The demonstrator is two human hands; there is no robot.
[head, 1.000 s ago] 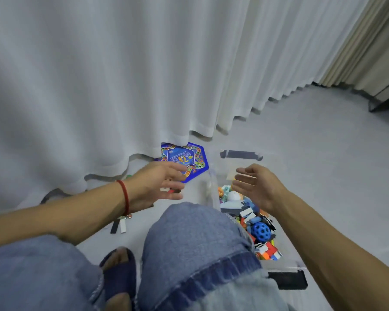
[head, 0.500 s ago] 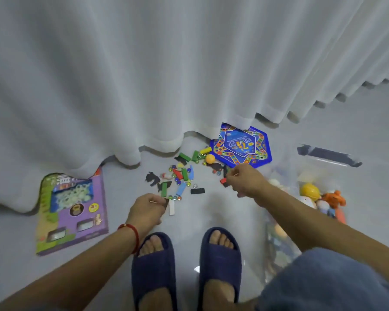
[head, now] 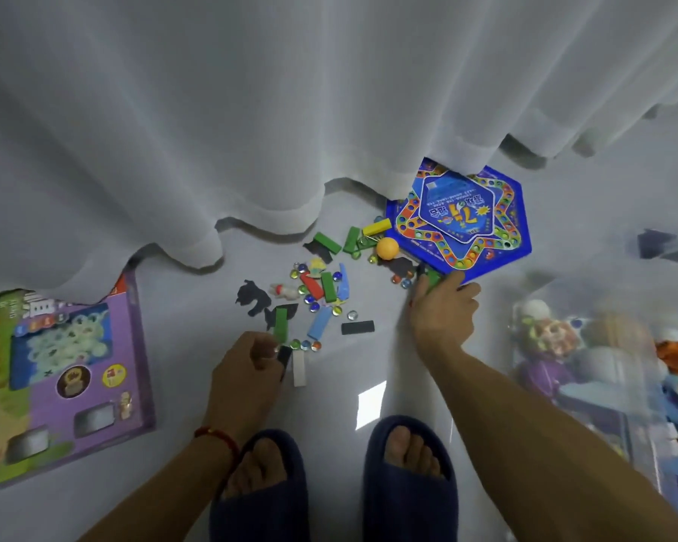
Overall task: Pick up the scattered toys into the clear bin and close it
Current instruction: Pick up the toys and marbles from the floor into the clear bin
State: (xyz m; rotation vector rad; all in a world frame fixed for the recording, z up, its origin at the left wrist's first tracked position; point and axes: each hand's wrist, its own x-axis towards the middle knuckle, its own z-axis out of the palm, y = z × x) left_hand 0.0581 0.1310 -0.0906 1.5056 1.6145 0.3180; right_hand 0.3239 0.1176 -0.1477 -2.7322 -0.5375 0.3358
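Small toys lie scattered on the grey floor by the curtain: green blocks (head: 327, 242), a yellow block (head: 376, 228), an orange ball (head: 387, 248), a red block (head: 311, 285), blue blocks (head: 319, 322), several glass marbles (head: 305, 345), a black block (head: 357, 327) and a white block (head: 299, 367). My left hand (head: 247, 369) is curled, pinching a small black block (head: 284, 356) at the pile's near edge. My right hand (head: 443, 311) is closed on a green block (head: 433, 279) beside the blue hexagonal game board (head: 462, 217). The clear bin (head: 638, 385) stands at the right, holding several toys.
A purple toy box (head: 67, 373) lies flat at the left. The white curtain (head: 290, 111) hangs down to the floor behind the pile and covers part of the board. My feet in dark blue slippers (head: 408, 483) stand just below the hands. A dark bin latch (head: 654, 242) shows far right.
I have gone from sitting by the bin to standing bent over the pile. Both hands have come down onto the toys, the left at the black block, the right at a green block.
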